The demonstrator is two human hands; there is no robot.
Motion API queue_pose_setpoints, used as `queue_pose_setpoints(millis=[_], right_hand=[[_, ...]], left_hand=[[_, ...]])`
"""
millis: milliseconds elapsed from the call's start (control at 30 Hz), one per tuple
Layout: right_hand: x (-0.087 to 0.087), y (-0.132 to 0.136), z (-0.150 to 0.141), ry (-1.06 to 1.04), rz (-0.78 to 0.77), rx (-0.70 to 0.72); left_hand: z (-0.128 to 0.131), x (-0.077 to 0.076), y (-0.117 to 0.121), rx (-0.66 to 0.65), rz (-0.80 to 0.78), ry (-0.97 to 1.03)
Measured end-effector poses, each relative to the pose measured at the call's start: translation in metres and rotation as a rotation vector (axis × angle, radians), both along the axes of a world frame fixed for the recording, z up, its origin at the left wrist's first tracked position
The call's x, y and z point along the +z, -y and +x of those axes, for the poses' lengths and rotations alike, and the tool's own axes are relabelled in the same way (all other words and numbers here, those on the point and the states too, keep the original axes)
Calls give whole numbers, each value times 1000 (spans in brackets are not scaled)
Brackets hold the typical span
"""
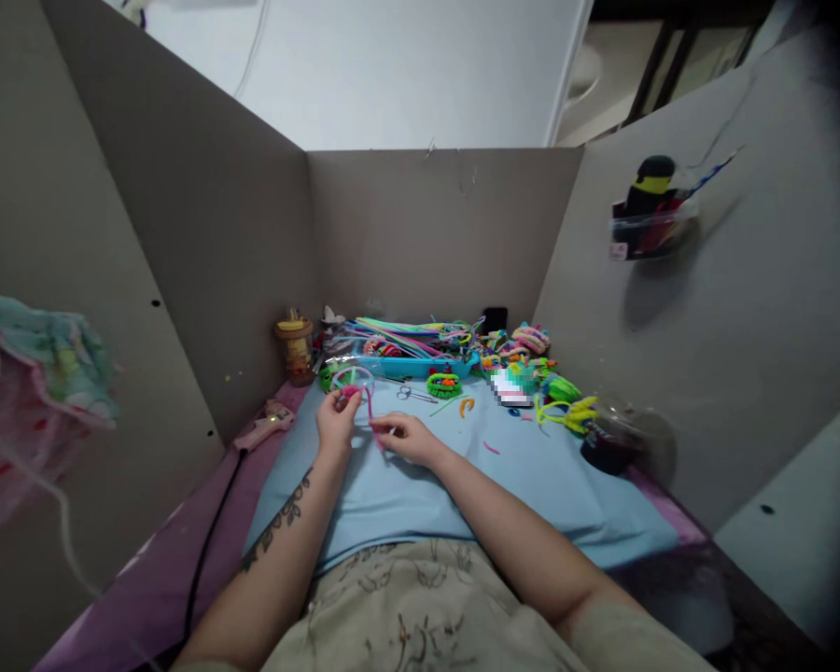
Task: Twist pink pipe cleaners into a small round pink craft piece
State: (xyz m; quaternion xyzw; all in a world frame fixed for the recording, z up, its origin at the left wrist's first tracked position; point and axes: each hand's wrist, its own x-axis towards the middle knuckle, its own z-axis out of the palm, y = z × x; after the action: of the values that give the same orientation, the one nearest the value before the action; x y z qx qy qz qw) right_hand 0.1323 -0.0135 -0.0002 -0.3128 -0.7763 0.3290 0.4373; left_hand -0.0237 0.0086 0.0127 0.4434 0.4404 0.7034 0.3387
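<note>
A pink pipe cleaner stretches between my two hands over the light blue mat. My left hand is closed on its upper part, close to a round pastel ring; whether that ring is held too, I cannot tell. Lower down, my right hand pinches the pink strand between thumb and fingers. Just beyond the hands lie small scissors and a green fuzzy piece with an orange middle. To the right are an orange curl and a short pink scrap.
At the back, a blue tray holds many pipe cleaners. A pink glue gun with a black cord lies left, near a lidded jar. Yellow pipe cleaners and a dark tub stand right. Panels enclose three sides.
</note>
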Motion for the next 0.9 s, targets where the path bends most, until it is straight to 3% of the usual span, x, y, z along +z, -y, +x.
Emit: queue_pose_setpoints(millis=[167,600,900], right_hand=[[6,-4,2,-191,34,-342],[4,-4,-1,-175,119,-434],[0,-6,5,71,375,-464]], left_hand=[[11,3,8,-209,-24,-111],[16,4,11,-418,-122,-28],[16,4,13,-443,-181,22]])
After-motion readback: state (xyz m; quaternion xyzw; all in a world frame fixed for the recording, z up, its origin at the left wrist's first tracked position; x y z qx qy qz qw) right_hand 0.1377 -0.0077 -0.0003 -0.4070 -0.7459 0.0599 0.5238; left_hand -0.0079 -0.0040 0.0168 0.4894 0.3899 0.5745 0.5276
